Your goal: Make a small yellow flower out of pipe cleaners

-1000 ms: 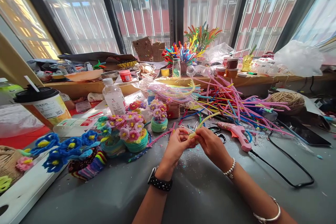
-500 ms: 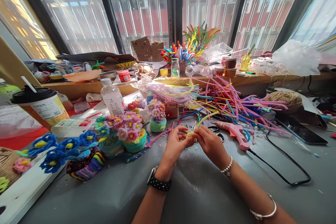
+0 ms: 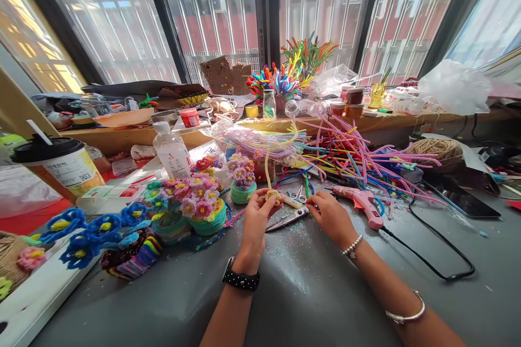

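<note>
My left hand [image 3: 257, 219] pinches a small looped bundle of pale yellow pipe cleaner [image 3: 272, 196], whose one long end stands upward. Curled at the handle end of a pair of large scissors [image 3: 288, 219], my right hand [image 3: 331, 219] covers the handles; the metal blades point left, just below the yellow bundle. Small silver scissors [image 3: 299, 195] lie behind, between the hands. To the left of my left hand stand pots of pink fuzzy flowers [image 3: 201, 198] and a smaller flower pot [image 3: 243, 190].
A pink glue gun [image 3: 364, 206] with a black cord lies right of my right hand. Behind it spreads a heap of pipe cleaners [image 3: 358, 154]. A bottle [image 3: 171, 152], a lidded cup [image 3: 57, 165] and blue flowers [image 3: 103, 227] stand left. A phone [image 3: 462, 198] lies right.
My hands have moved apart. The left keeps the yellow pipe cleaner, its free end now upright; the right has let go of it and now grips the large scissors.
</note>
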Demonstrator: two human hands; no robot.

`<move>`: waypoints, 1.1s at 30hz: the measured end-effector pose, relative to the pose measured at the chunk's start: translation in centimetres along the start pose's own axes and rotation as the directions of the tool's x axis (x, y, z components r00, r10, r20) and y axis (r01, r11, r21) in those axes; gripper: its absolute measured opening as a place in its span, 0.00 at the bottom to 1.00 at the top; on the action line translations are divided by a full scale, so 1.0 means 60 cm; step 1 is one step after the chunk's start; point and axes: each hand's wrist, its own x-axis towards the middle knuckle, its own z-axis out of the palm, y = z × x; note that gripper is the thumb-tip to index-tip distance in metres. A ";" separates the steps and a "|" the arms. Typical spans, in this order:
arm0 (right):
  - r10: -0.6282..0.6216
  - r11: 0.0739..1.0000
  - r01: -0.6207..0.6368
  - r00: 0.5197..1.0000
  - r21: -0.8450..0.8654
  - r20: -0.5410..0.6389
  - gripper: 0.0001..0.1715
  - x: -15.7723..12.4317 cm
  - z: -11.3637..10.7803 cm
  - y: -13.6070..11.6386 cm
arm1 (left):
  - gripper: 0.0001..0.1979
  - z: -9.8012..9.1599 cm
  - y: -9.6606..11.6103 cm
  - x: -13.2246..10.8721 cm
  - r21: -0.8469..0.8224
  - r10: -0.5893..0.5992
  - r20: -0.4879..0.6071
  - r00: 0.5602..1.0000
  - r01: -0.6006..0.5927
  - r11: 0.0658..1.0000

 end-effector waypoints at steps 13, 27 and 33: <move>0.115 0.987 -0.113 0.993 -0.116 0.017 0.11 0.011 -0.003 0.006 | 0.09 -0.009 -0.003 0.009 0.095 0.243 -0.126 0.962 -0.232 0.968; 0.423 0.887 -0.320 0.851 -0.332 0.310 0.16 0.114 0.018 -0.037 | 0.09 -0.004 0.004 0.002 -0.105 0.051 -0.057 0.997 -0.057 0.993; 0.478 0.867 -0.356 0.792 -0.348 0.381 0.18 0.136 0.018 -0.043 | 0.09 -0.005 0.012 0.000 -0.299 -0.022 -0.048 0.999 0.007 0.954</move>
